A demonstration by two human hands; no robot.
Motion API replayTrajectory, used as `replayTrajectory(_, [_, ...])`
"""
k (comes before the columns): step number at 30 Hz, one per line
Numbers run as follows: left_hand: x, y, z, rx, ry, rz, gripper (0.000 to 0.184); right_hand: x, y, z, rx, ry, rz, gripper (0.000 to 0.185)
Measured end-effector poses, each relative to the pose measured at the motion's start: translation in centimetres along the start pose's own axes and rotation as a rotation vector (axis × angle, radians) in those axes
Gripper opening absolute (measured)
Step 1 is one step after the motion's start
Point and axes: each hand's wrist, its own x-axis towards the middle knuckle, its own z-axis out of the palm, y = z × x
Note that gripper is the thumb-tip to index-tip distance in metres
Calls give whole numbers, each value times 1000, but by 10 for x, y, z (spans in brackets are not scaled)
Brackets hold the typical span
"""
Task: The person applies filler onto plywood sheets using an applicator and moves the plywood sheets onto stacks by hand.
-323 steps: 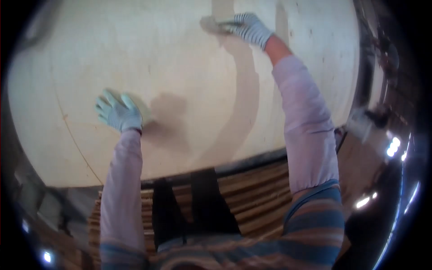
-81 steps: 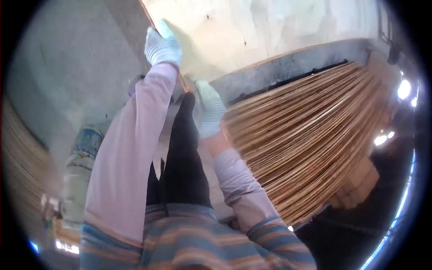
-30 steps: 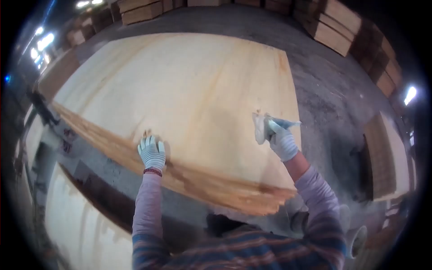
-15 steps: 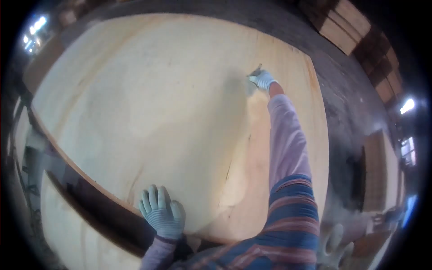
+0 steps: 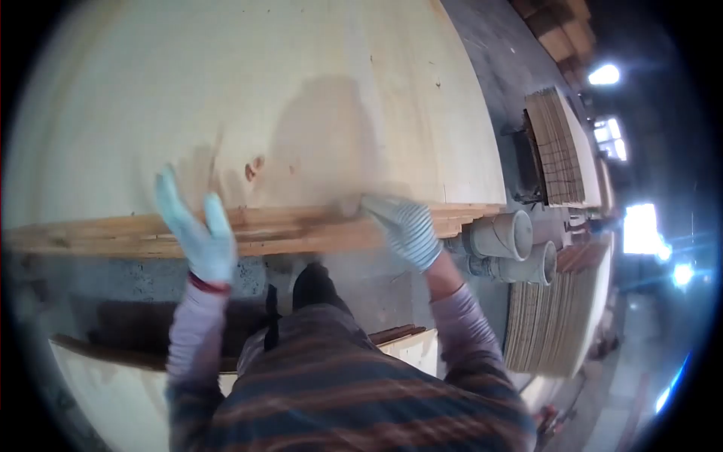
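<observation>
A large pale plywood sheet [image 5: 226, 98] lies in front of me, on top of a stack whose layered edge [image 5: 294, 230] faces my body. My left hand [image 5: 199, 233], in a white-and-blue glove, is open at this edge, with thumb and fingers apart and nothing between them. Further right, my right hand [image 5: 407, 230] wears a striped glove, its fingers closed at the front edge. A scraper [image 5: 351, 204] pokes out from them, smeared by motion, and most of it is hidden by the glove. Brown knots [image 5: 254, 168] mark the sheet between the hands.
Two pale buckets [image 5: 512, 235] stand right of the stack, one nearer me. Beyond them are stacked boards [image 5: 559, 147] and another board pile [image 5: 557, 316]. Another pale sheet [image 5: 113, 392] lies low behind me at the left. Concrete floor [image 5: 497, 45] runs along the right side.
My right hand has come back from the far part of the sheet to its near edge with the scraper. My left hand has lifted from lying flat. The view has tilted down and turned right.
</observation>
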Motion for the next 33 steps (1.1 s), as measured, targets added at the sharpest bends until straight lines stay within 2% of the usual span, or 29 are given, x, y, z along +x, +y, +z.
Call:
replayTrajectory(1, [23, -30, -7, 176, -37, 15, 59, -8, -24, 11, 29, 86, 87, 27])
replayTrajectory(2, [44, -62, -16, 354, -70, 45, 56, -9, -44, 15, -59, 73, 198, 25])
replayTrajectory(5, [101, -129, -42, 762, -373, -88, 48, 34, -50, -2, 898, 315, 455, 21])
replayTrajectory(6, [114, -141, -40, 746, -319, -28, 46, 63, -44, -11, 1207, 380, 503, 20])
replayTrajectory(9, [102, -164, -55, 757, -218, 60, 44, 132, 11, -10, 1463, 687, 534, 22])
replayTrajectory(11, [103, -174, -53, 780, -221, 96, 44, 175, 120, 3, 768, 479, 669, 22])
replayTrajectory(13, [105, -170, -56, 691, -215, 102, 40, 224, 142, -10, 281, 417, 650, 21])
replayTrajectory(15, [101, -184, -54, 601, -161, 144, 38, 253, 123, -24, 264, 17, 556, 24])
replayTrajectory(17, [100, -177, -61, 587, -229, 109, 36, 217, 112, -16, 849, -251, 584, 28])
replayTrajectory(19, [104, -195, -60, 615, -271, 155, 36, 149, 93, -6, 217, -260, 208, 31])
replayTrajectory(21, [104, -201, -62, 670, -275, 222, 36, 66, 56, -7, 44, -172, 184, 32])
replayTrajectory(23, [109, -201, -58, 645, -299, 232, 36, 6, 11, -36, 505, 20, 233, 29])
replayTrajectory(24, [107, -205, -58, 628, -309, 220, 36, -11, 8, -52, 667, 226, 392, 27])
replayTrajectory(26, [105, -201, -57, 598, -331, 205, 36, -30, 16, -77, 987, 623, 691, 23])
replayTrajectory(28, [105, -219, -57, 522, -325, 196, 36, -22, 57, -89, 1288, 775, 729, 21])
replayTrajectory(30, [104, -220, -61, 467, -322, 190, 36, -32, 152, -83, 516, 593, 1010, 24])
replayTrajectory(31, [102, -216, -61, 450, -326, 179, 36, -15, 169, -82, 465, 705, 860, 24])
replayTrajectory(32, [103, -212, -57, 432, -322, 167, 36, -8, 194, -92, 207, 477, 780, 25])
replayTrajectory(33, [101, -211, -50, 407, -332, 166, 35, 4, 196, -98, 190, 258, 754, 26])
